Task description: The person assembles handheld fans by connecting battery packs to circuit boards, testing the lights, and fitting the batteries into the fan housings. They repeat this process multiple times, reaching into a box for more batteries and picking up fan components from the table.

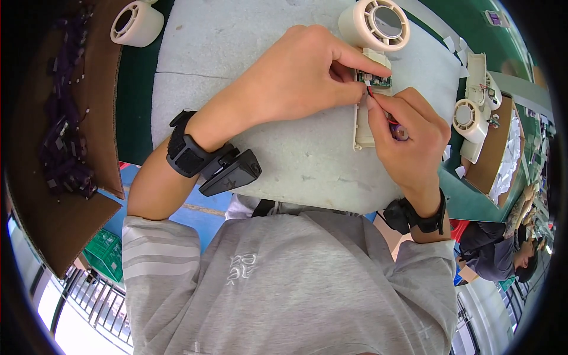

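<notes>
A cream handheld fan (384,42) lies on the pale foam mat, its round head at the far side and its handle shell (360,133) open towards me. A green circuit board (383,81) sits in the upper handle. My left hand (302,74) reaches across from the left, thumb and index finger either side of the board end, holding the fan there. My right hand (414,125) pinches thin red and black wires (370,91) close to a small white plug at the board. A purple battery (400,132) shows partly under the right hand; the lower handle is partly hidden.
The foam mat (201,53) covers the green table. Another fan head (137,25) stands far left. A cardboard box (89,219) of purple wired batteries (62,136) is at left. On the right are an opened fan (470,121) and a box of white pieces (507,157). Another person (500,254) sits beyond.
</notes>
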The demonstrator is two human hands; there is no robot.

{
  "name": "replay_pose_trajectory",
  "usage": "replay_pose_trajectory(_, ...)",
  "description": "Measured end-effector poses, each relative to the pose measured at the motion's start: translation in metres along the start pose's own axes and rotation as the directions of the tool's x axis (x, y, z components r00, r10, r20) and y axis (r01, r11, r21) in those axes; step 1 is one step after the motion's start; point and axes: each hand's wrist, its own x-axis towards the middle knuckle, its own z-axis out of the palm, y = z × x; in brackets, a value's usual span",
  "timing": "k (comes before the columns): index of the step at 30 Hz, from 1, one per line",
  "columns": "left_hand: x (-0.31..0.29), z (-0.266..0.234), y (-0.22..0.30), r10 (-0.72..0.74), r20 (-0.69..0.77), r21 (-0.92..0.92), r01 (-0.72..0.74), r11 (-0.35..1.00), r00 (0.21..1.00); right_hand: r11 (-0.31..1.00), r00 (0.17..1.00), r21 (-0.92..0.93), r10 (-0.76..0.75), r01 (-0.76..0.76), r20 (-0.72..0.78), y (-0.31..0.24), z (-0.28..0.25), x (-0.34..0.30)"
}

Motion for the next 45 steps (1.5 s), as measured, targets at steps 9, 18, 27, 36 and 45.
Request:
replay_pose_trajectory(9, 0.003, 0.003, -0.003, 0.008, -0.021, -0.024, -0.009, 1.0, 1.0, 1.0, 1.0, 0.031, -0.001, 0.001, -0.022, 0.003, 0.002, 0.006)
replay_pose_trajectory(18, 0.0, 0.008, -0.001, 0.046, -0.118, 0.036, -0.042, 0.998, 0.992, 0.96, 0.97, 0.154, 0.241, -0.234, -0.023, -0.008, -0.007, 0.015)
replay_pose_trajectory(27, -0.002, 0.006, 0.002, 0.131, -0.054, 0.121, -0.123, 0.985, 0.99, 0.985, 0.992, 0.134, 0.104, -0.113, 0.071, 0.014, -0.009, 0.011)
replay_pose_trajectory(36, 0.001, 0.004, 0.002, 0.152, -0.052, 0.106, -0.146, 0.984, 0.987, 0.984, 0.989, 0.12, 0.122, -0.131, 0.081, 0.011, -0.013, 0.016)
replay_pose_trajectory(45, -0.003, 0.006, 0.005, 0.166, -0.076, 0.053, -0.163, 0.985, 0.983, 0.98, 0.991, 0.16, 0.108, -0.119, 0.075, 0.007, -0.016, 0.018)
